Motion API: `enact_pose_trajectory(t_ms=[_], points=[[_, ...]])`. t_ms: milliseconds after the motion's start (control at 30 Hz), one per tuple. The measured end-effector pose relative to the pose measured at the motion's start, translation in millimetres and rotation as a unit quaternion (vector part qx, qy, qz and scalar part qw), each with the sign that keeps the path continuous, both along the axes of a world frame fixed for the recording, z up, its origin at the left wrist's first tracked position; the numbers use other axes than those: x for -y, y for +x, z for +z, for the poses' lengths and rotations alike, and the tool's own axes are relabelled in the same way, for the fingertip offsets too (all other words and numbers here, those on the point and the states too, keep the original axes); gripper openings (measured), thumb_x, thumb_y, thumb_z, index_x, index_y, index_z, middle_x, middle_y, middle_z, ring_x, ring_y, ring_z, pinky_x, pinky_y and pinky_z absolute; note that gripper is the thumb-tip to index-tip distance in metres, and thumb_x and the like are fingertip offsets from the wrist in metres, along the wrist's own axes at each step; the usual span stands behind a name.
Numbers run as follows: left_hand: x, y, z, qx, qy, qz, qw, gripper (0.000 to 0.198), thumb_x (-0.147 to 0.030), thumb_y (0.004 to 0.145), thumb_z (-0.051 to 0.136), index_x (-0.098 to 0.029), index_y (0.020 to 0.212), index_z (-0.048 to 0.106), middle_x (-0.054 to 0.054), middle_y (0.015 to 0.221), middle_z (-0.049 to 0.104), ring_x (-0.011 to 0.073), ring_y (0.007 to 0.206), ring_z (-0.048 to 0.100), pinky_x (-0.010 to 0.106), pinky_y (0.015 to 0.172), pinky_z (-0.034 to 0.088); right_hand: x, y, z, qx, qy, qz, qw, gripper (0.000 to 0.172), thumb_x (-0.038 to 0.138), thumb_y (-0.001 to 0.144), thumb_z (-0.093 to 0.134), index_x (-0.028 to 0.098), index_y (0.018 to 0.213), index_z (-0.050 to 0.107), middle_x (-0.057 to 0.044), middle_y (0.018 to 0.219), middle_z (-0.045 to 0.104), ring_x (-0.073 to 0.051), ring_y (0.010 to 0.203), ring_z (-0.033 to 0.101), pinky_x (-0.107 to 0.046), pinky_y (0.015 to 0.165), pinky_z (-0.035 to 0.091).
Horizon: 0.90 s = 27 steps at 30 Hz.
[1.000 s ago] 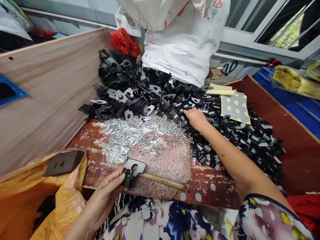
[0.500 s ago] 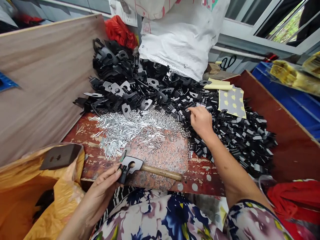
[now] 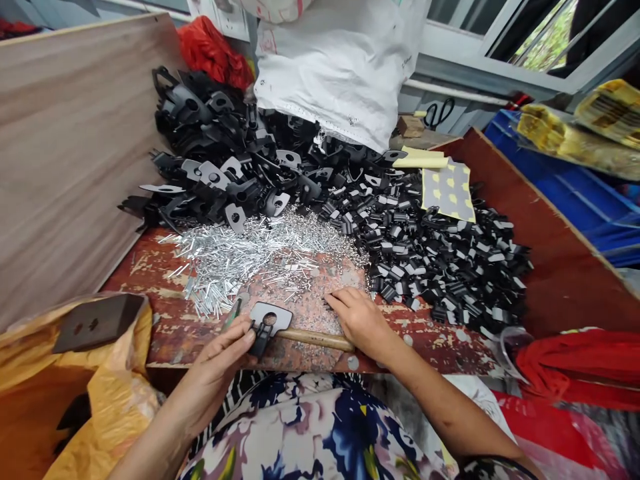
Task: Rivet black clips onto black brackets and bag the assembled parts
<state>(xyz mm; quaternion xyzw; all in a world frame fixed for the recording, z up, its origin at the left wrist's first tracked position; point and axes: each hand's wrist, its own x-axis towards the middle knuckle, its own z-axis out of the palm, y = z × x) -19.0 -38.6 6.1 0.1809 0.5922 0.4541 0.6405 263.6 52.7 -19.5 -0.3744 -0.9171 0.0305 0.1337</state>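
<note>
In my left hand (image 3: pixel 225 347) is a black plastic buckle-like part with a flat grey plate (image 3: pixel 280 315) pierced by a round hole. The fingers pinch its dark hinged end, above the table's front edge. Beneath it lies a wooden tool handle (image 3: pixel 325 339), its other end hidden. My right hand (image 3: pixel 363 321) is near the handle's right end, fingertips pinched together. A tiny dark bit shows at the fingertips, too small to name. Beyond the hands spread loose silver metal pins (image 3: pixel 225 257). A green-handled object (image 3: pixel 233 312) lies beside my left fingers.
Larger black plastic parts (image 3: pixel 200 127) are heaped at the back left, small black pieces (image 3: pixel 440 260) at the right. A grey-and-yellow sticker sheet (image 3: pixel 447 190) rests on the small pieces. Wooden boards (image 3: pixel 75 133) wall the left side. A yellow bag (image 3: pixel 120 373) hangs at the front left.
My right hand has come back from the pile of small black pieces towards the front middle. The left hand still holds the black part, now tilted slightly differently. The camera view has shifted.
</note>
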Motion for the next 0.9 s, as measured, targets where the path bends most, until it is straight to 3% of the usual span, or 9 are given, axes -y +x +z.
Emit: enact_pose_trajectory(t_ms=[133,267,367,500,633,767,900], points=[[-6.3,14.8,-1.9,-0.033,0.029,-0.077,0.996,0.036,-0.054,0.068,0.087,-0.021,0.081,0.079,0.009,0.132,0.057,0.0259,0.105,0.054,0.025,0.064,0.051,-6.3,-16.1,-8.9,0.043,0.037,-0.082,0.995,0.031,0.009,0.092,0.050,0.015,0.117,0.067,-0.010,0.094,0.067,-0.023,0.088,0.061,-0.036,0.079,0.052],[-13.6,25.5,0.0,-0.028,0.063,-0.096,0.993,0.033,-0.050,0.068,0.088,-0.019,0.073,0.076,0.007,0.117,0.055,0.0183,0.085,0.050,0.027,0.064,0.052,-17.9,-22.2,-2.4,0.035,0.013,-0.136,0.990,0.019,0.009,0.088,0.053,0.017,0.096,0.068,-0.008,0.088,0.069,-0.021,0.079,0.063,-0.033,0.073,0.051],[-17.0,30.3,1.8,-0.012,0.081,-0.108,0.991,0.030,-0.047,0.072,0.085,-0.019,0.074,0.075,0.005,0.100,0.054,0.0145,0.075,0.049,0.027,0.065,0.051,-19.7,-22.4,9.4,-0.045,0.030,-0.129,0.990,0.016,0.011,0.090,0.054,0.019,0.091,0.069,-0.006,0.084,0.072,-0.022,0.079,0.065,-0.039,0.088,0.053],[-20.7,40.9,3.8,0.012,0.110,-0.100,0.989,0.029,-0.047,0.078,0.080,-0.018,0.076,0.074,0.003,0.092,0.052,0.0121,0.070,0.051,0.025,0.061,0.049,-11.3,-36.6,23.0,-0.270,0.027,-0.108,0.957,0.023,0.015,0.094,0.056,0.025,0.109,0.071,-0.002,0.101,0.077,-0.020,0.097,0.069,-0.050,0.115,0.040],[-26.0,51.6,8.8,0.059,0.156,-0.082,0.983,0.028,-0.046,0.080,0.079,-0.018,0.080,0.076,0.004,0.094,0.053,0.0119,0.070,0.053,0.023,0.058,0.049,1.2,-62.0,28.3,-0.353,-0.042,-0.069,0.932,0.018,0.018,0.093,0.062,0.027,0.101,0.074,0.000,0.099,0.079,-0.019,0.099,0.072,-0.057,0.121,0.032],[-28.0,51.5,13.3,0.065,0.173,-0.066,0.981,0.027,-0.044,0.080,0.080,-0.017,0.083,0.077,0.005,0.096,0.059,0.0130,0.073,0.057,0.025,0.062,0.054,10.5,-75.6,26.6,-0.367,-0.034,-0.048,0.928,0.025,0.014,0.092,0.058,0.030,0.102,0.075,0.000,0.096,0.079,-0.021,0.098,0.073,-0.063,0.122,0.028],[-26.0,45.0,11.2,0.053,0.179,-0.082,0.979,0.029,-0.046,0.083,0.076,-0.017,0.081,0.077,0.004,0.095,0.058,0.0114,0.065,0.058,0.025,0.057,0.053,18.6,-79.3,26.3,-0.386,-0.056,-0.023,0.920,0.032,0.012,0.092,0.054,0.031,0.108,0.074,0.000,0.095,0.078,-0.022,0.097,0.073,-0.067,0.122,0.027]])
